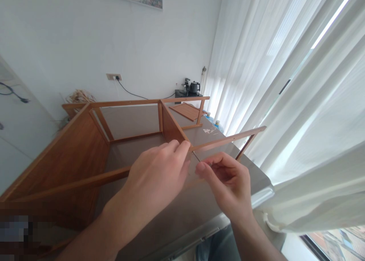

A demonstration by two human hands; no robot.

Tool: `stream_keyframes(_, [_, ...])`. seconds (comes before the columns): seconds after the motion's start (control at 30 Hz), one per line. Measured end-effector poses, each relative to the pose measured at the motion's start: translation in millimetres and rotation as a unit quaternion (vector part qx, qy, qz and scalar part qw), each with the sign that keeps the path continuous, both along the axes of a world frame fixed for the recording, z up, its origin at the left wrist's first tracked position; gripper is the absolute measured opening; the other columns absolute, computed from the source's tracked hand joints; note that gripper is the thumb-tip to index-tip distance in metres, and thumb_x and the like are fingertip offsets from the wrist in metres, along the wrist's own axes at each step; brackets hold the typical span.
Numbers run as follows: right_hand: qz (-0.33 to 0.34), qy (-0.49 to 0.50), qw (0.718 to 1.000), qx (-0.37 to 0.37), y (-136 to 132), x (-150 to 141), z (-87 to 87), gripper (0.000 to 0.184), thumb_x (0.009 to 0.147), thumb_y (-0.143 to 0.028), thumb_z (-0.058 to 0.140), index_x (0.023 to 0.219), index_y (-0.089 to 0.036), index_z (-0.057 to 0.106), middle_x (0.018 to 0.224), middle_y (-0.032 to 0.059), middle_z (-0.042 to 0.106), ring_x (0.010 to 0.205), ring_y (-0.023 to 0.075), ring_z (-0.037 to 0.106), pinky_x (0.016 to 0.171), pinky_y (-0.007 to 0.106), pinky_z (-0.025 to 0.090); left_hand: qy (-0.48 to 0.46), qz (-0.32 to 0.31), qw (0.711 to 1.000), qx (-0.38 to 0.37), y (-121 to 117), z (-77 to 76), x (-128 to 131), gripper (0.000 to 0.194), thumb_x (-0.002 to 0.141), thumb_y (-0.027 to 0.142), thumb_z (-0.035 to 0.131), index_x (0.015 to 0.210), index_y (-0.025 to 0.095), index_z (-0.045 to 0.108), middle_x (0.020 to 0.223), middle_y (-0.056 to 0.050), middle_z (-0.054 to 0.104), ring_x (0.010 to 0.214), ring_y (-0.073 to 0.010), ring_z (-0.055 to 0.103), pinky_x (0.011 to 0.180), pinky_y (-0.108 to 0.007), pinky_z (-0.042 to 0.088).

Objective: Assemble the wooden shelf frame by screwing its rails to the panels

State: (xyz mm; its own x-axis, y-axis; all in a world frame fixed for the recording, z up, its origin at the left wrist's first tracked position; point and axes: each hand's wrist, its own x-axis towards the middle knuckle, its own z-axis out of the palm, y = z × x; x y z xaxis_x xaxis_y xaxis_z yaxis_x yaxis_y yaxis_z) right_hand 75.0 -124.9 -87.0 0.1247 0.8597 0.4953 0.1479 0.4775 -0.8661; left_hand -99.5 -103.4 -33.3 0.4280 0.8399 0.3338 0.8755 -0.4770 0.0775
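Both bare forearms reach into view from below. Left hand [156,170] is half closed, its fingertips [182,147] pressed against the corner of a wooden frame [71,156], where a rail [228,141] is joined to a panel. Right hand [228,185] is closed in a pinch, with a thin metal rod [197,157] gripped between thumb and fingers, its tip held just beside the rail's end.

The frame is supported on a grey table [211,200], with the rail reaching toward the right edge and other rails and panels extending toward the far and left sides. A loose wooden board [185,111] is laid near the far edge, partly behind the frame. Two water bottles [216,125] are seen beyond the far right corner. Farther back, a black kettle [194,87] is placed on a dark stand [185,94], and a cable [131,92] is plugged into a wall socket [114,77]. White curtains [270,82] are hung along the right side. The lower left corner is obscured by pixelation.
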Motion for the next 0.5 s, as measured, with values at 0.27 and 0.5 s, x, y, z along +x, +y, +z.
stream_keyframes(0.27, [-0.127,-0.183,0.948,0.226,5,9,-15.4,0.022,0.084,-0.015,0.083,0.102,-0.025,0.075,0.085,-0.0006,0.080,0.066,0.0136,0.075,0.062,0.021,0.061,0.000,-0.005,1.000,0.002,0,-1.1,0,0.030,0.098,0.027,0.054,0.127,0.027,0.061,0.104,-0.004,0.074,0.089,-0.0261,0.074,0.067,-0.034,0.050])
stream_keyframes(0.5, [-0.151,-0.250,0.915,0.277,8,18,-13.9,0.013,0.081,-0.019,0.087,0.086,-0.022,0.075,0.075,-0.0007,0.077,0.059,0.0119,0.069,0.056,0.022,0.053,0.005,-0.002,1.000,0.002,1,-1.9,1,0.028,0.097,0.027,0.055,0.125,0.027,0.061,0.101,-0.004,0.073,0.089,-0.0256,0.074,0.067,-0.034,0.049])
